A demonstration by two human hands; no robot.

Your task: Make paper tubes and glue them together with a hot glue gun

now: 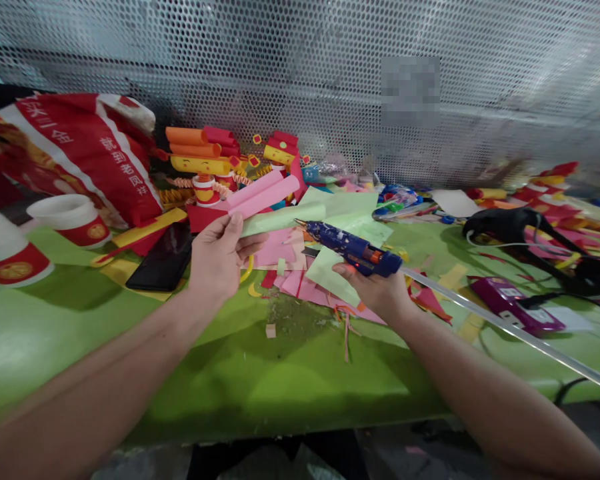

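My left hand (217, 257) pinches the left end of rolled paper tubes, a pale green roll (280, 220) in front and pink rolls (263, 193) just behind it. In my right hand (377, 290) is a blue glue gun (353, 247), its nozzle pointing left and at or very near the green roll. Whether the tip touches the paper cannot be made out. A long clear glue stick (510, 327) runs out of the gun's back toward the lower right. Under and behind the hands lie pale green sheets (350, 203) and pink paper (310, 287).
Paper cups (75, 220), a red bag (80, 153) and a black phone (163, 260) are at left. Paper figures (200, 163) stand behind. At right are a purple power strip (515, 303), black cables and paper scraps. A perforated metal panel (300, 87) rises behind the green table (280, 393).
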